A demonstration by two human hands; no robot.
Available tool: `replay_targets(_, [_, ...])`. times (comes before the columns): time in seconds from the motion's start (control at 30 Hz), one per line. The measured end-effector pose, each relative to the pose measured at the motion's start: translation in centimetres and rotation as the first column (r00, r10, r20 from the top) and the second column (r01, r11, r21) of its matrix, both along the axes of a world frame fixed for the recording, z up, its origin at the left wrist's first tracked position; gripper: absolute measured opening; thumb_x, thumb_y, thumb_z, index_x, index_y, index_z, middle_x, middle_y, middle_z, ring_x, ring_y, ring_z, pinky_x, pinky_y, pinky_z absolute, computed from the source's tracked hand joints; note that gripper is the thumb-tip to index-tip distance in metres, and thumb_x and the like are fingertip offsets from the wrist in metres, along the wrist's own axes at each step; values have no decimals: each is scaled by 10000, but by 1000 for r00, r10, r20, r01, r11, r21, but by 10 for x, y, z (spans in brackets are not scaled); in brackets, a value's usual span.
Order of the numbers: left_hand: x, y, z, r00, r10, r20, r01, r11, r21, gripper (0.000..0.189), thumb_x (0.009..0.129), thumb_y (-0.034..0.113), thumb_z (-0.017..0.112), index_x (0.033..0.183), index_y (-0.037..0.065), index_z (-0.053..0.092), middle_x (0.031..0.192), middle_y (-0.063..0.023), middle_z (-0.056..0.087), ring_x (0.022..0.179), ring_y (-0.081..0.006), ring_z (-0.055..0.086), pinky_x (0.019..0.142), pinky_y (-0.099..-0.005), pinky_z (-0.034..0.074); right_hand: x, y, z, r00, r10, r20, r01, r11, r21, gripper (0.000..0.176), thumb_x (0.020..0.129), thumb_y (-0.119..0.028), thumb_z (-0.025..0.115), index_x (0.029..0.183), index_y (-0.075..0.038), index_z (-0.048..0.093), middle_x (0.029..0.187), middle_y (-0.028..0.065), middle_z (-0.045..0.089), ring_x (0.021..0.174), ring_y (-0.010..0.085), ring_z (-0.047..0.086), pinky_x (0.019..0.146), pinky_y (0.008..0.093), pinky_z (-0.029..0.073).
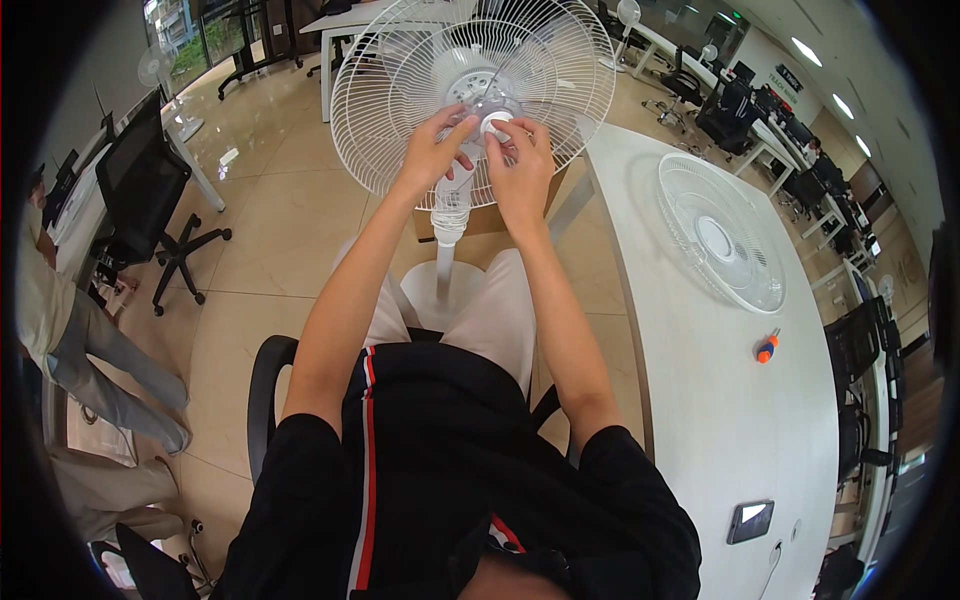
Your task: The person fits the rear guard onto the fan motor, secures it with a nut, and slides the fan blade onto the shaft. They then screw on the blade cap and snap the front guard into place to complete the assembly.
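Note:
A white pedestal fan with a round wire grille [370, 100] stands in front of me between my knees, its pole [445, 262] rising from a round base. At the centre of the grille are clear fan blades [497, 98] and a small white round part [496, 124]. My right hand [520, 165] has its fingers closed on that white part. Just left of the hub, my left hand [436, 150] is held with its fingers apart, close to the clear blades.
A white table [690, 400] on the right bears a detached front grille [712, 235], an orange and blue screwdriver [767, 349] and a phone [751, 522]. Black office chairs [145, 190] stand left and far right. Two people's legs [125, 365] show at the left edge.

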State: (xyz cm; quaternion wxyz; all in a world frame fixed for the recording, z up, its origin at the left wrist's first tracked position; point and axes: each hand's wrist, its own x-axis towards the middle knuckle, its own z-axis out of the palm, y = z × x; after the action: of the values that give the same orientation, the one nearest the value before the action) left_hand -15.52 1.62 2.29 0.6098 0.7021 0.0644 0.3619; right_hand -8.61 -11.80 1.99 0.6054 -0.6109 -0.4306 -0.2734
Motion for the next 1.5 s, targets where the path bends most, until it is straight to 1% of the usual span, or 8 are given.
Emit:
replay_targets(0.27, [-2, 0, 2, 1000, 8, 1, -8, 1000, 13, 645, 959, 356, 689, 1430, -42, 501, 1250, -213, 638, 597, -182, 707, 377, -238, 404, 12, 4, -7, 981, -112, 156, 105, 993, 53, 312, 825, -14, 726, 1127, -33, 649, 1114, 115, 575, 832, 266, 639, 735, 376, 542])
replay_targets(0.47, [-2, -1, 2, 1000, 8, 6, -8, 1000, 12, 645, 959, 357, 691, 1429, -41, 502, 1252, -214, 630, 595, -181, 706, 376, -239, 406, 4, -1, -4, 998, 25, -56, -28, 999, -46, 325, 811, -38, 742, 1125, -40, 658, 1121, 116, 575, 868, 264, 630, 753, 377, 537])
replay_targets(0.67, [-2, -1, 1, 1000, 5, 2, -5, 1000, 2, 643, 958, 353, 694, 1429, -41, 502, 1263, -216, 621, 598, -181, 707, 377, -239, 407, 2, 1, -4, 990, -101, 95, 102, 995, -3, 277, 835, -67, 740, 1091, -21, 647, 1163, 123, 584, 860, 270, 636, 732, 376, 535])
replay_targets(0.77, [-2, -1, 0, 1000, 1, 5, -1, 1000, -6, 643, 958, 351, 695, 1430, -41, 502, 1256, -216, 623, 600, -179, 705, 380, -238, 408, 4, 2, -9, 999, -29, -18, 28, 999, -37, 269, 830, -60, 726, 1081, -21, 637, 1161, 120, 588, 964, 296, 623, 805, 398, 525])
replay_targets(0.87, [-2, -1, 0, 1000, -5, 10, 5, 1000, -4, 647, 957, 353, 695, 1431, -41, 501, 1252, -215, 626, 600, -178, 703, 383, -239, 410, 7, 2, -7, 973, -135, 186, 143, 989, -30, 299, 831, -63, 722, 1112, -28, 627, 1180, 119, 582, 1065, 323, 588, 881, 413, 503])
replay_targets(1.27, [-3, -2, 1, 1000, 14, -6, -14, 1000, 10, 655, 955, 370, 696, 1430, -38, 503, 1243, -195, 635, 601, -178, 700, 387, -246, 419, 1, -1, -8, 929, -283, 240, 296, 955, -16, 455, 757, -192, 795, 1159, -60, 628, 1386, 198, 481, 1270, 407, 459, 1038, 511, 401])
replay_targets(1.37, [-3, -2, 1, 1000, 17, 7, -17, 1000, 14, 647, 957, 365, 695, 1428, -36, 505, 1234, -190, 639, 596, -172, 695, 386, -245, 417, 4, -1, -6, 885, -258, 387, 285, 958, -14, 449, 762, -212, 786, 1164, -80, 637, 1467, 221, 423, 1321, 430, 421, 1084, 540, 351])
replay_targets(1.5, [-3, -3, 2, 1000, 20, 9, -21, 1000, 19, 637, 960, 362, 693, 1423, -35, 509, 1223, -184, 642, 608, -166, 695, 386, -244, 415, 0, -1, -5, 937, -194, 291, 201, 980, 8, 411, 761, -216, 780, 1128, -72, 661, 1490, 232, 403, 1353, 440, 399, 1104, 538, 330])
